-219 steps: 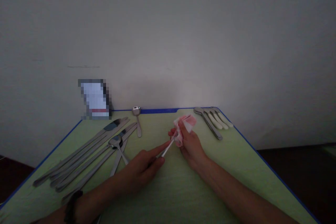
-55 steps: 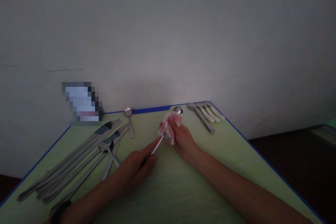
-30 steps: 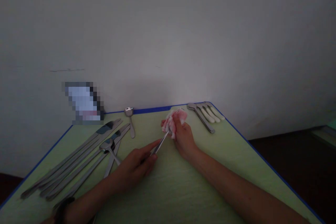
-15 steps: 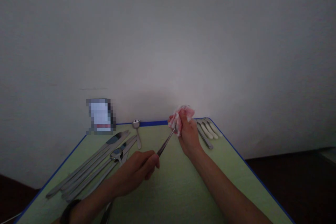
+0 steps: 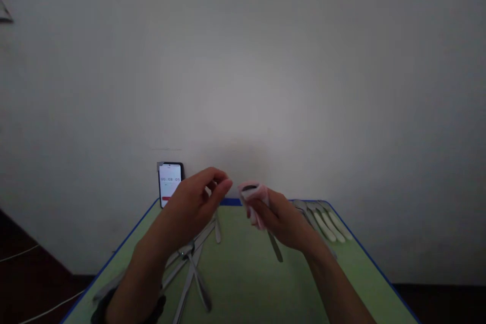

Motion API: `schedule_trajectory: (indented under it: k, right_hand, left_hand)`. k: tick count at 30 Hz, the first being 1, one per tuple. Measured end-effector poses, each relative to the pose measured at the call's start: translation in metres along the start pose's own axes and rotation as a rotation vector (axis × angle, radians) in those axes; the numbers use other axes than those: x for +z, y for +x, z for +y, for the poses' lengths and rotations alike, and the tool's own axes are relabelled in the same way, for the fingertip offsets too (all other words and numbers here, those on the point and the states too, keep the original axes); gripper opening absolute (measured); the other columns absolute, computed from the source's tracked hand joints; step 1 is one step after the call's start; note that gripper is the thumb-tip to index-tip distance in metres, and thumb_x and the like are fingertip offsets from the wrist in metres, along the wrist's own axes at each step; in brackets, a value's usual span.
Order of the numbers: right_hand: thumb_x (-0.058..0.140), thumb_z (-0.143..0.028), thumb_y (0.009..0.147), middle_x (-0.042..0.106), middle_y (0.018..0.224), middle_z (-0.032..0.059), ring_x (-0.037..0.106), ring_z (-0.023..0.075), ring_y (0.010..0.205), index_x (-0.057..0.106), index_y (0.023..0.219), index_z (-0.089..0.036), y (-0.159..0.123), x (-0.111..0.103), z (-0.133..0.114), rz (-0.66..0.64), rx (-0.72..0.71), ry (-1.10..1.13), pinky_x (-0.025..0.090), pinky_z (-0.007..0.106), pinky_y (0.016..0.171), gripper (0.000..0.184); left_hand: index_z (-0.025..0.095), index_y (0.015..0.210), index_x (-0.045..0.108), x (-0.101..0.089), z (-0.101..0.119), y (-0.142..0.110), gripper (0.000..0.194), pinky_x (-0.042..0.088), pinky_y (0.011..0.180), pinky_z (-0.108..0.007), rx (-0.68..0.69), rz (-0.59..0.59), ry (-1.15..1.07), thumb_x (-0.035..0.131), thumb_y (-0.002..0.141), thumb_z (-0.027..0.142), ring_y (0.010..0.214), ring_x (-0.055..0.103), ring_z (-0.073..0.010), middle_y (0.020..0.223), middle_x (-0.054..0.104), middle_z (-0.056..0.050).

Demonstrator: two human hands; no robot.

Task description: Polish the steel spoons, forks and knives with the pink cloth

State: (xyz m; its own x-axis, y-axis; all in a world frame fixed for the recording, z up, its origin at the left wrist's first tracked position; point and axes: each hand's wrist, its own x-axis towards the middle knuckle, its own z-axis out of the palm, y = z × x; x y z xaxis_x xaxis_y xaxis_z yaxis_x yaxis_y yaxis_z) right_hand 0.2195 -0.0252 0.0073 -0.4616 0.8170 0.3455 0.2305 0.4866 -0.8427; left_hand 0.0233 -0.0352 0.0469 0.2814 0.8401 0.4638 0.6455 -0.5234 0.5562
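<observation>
My right hand (image 5: pixel 279 215) is closed on a crumpled pink and white cloth (image 5: pixel 260 193), which wraps a metal spoon. Out of the cloth's top shows a dark, rounded edge, probably the bowl; the spoon's handle (image 5: pixel 276 248) sticks out below the hand. My left hand (image 5: pixel 195 202) hovers to the left, apart from the cloth, its fingers loosely curved with a gap to the thumb and nothing visible in them. Beneath the left forearm lie several long metal pieces of cutlery (image 5: pixel 186 288), partly covered, with a fork or spoon (image 5: pixel 199 278) across them.
At the table's far right, several pieces of cutlery with white handles (image 5: pixel 329 225) lie side by side with metal ones. A phone (image 5: pixel 169 182) showing a timer leans on the wall (image 5: pixel 243 86) at the back left. The green table (image 5: pixel 243 283) has a blue edge.
My left hand has let go of the handle and risen up and away. In my right hand the spoon's handle now points down below the cloth. The view has tilted up and shifted left.
</observation>
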Motion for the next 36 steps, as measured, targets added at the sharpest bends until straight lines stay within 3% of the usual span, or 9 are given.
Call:
schedule_trajectory:
  k: [4,7,15,21,26,28,30,32,36]
  right_hand:
    - [0.038,-0.034,0.093,0.054,0.062,-0.0028,0.050,0.0103,0.052,0.053,0.083,-0.020,-0.001,0.006,-0.009,-0.132,0.034,-0.052,0.042,0.022,0.057,0.023]
    - [0.036,-0.033,0.093,0.056,0.065,-0.0014,0.051,0.0109,0.054,0.053,0.081,-0.020,-0.001,0.010,-0.013,-0.190,0.073,-0.071,0.042,0.022,0.056,0.025]
    - [0.040,-0.035,0.092,0.058,0.068,-0.0002,0.052,0.0114,0.057,0.053,0.083,-0.019,-0.007,0.014,-0.013,-0.160,0.111,-0.041,0.042,0.023,0.056,0.023]
    - [0.044,-0.039,0.089,0.055,0.063,-0.0018,0.051,0.0107,0.053,0.052,0.076,-0.019,-0.010,0.014,-0.004,-0.035,0.136,0.025,0.041,0.022,0.052,0.025]
    - [0.047,-0.040,0.088,0.058,0.064,-0.0006,0.052,0.0114,0.054,0.056,0.074,-0.019,-0.018,-0.003,0.000,-0.128,0.166,-0.056,0.041,0.022,0.052,0.027]
    - [0.046,-0.040,0.087,0.060,0.064,-0.0001,0.053,0.0121,0.054,0.058,0.075,-0.019,-0.023,-0.012,-0.001,-0.159,0.191,-0.080,0.042,0.022,0.051,0.027]
    - [0.046,-0.040,0.087,0.061,0.065,0.0001,0.054,0.0125,0.055,0.059,0.076,-0.019,-0.027,-0.020,-0.003,-0.176,0.209,-0.135,0.042,0.022,0.052,0.027]
    - [0.048,-0.039,0.087,0.061,0.065,0.0002,0.053,0.0123,0.056,0.060,0.075,-0.018,-0.030,-0.028,-0.005,-0.176,0.206,-0.236,0.042,0.022,0.052,0.026]
    - [0.047,-0.035,0.087,0.059,0.063,-0.0004,0.050,0.0117,0.055,0.058,0.073,-0.019,-0.034,-0.036,-0.009,-0.187,0.186,-0.415,0.039,0.021,0.052,0.024]
  left_hand:
    - [0.018,0.090,0.062,0.008,-0.009,-0.002,0.021,0.043,0.066,-0.023,0.172,-0.008,0.057,0.046,0.091,0.032,0.073,0.055,-0.0123,0.087,0.060,-0.002]
    - [0.019,0.088,0.065,0.005,-0.013,-0.002,0.021,0.043,0.070,-0.023,0.261,-0.041,0.065,0.047,0.091,0.028,0.075,0.056,-0.0113,0.088,0.061,-0.001]
    - [0.018,0.087,0.067,0.004,-0.012,-0.008,0.019,0.044,0.068,-0.022,0.366,-0.004,0.117,0.051,0.088,0.029,0.072,0.058,-0.0115,0.084,0.064,-0.001]
    - [0.016,0.079,0.065,0.023,-0.018,-0.002,0.019,0.042,0.067,-0.023,0.316,0.160,0.146,0.051,0.088,0.025,0.072,0.057,-0.0119,0.080,0.063,-0.001]
    - [0.014,0.075,0.063,0.003,-0.035,-0.001,0.019,0.041,0.060,-0.021,0.123,0.382,0.152,0.052,0.085,0.026,0.061,0.051,-0.0106,0.074,0.060,0.000]
    - [0.015,0.078,0.062,-0.007,-0.040,-0.003,0.020,0.041,0.057,-0.021,0.018,0.416,0.103,0.051,0.084,0.030,0.059,0.052,-0.0108,0.076,0.061,-0.001]
    - [0.015,0.082,0.062,-0.011,-0.042,-0.004,0.024,0.041,0.054,-0.020,-0.068,0.320,0.053,0.049,0.084,0.035,0.058,0.053,-0.0116,0.073,0.062,0.000]
    - [0.015,0.078,0.062,-0.010,-0.040,-0.005,0.034,0.039,0.052,-0.021,-0.122,0.137,0.032,0.042,0.087,0.041,0.055,0.052,-0.0122,0.065,0.062,0.001]
    - [0.016,0.056,0.059,0.003,-0.038,-0.004,0.060,0.036,0.049,-0.022,-0.172,-0.130,-0.022,0.025,0.091,0.053,0.046,0.048,-0.0115,0.051,0.056,0.001]
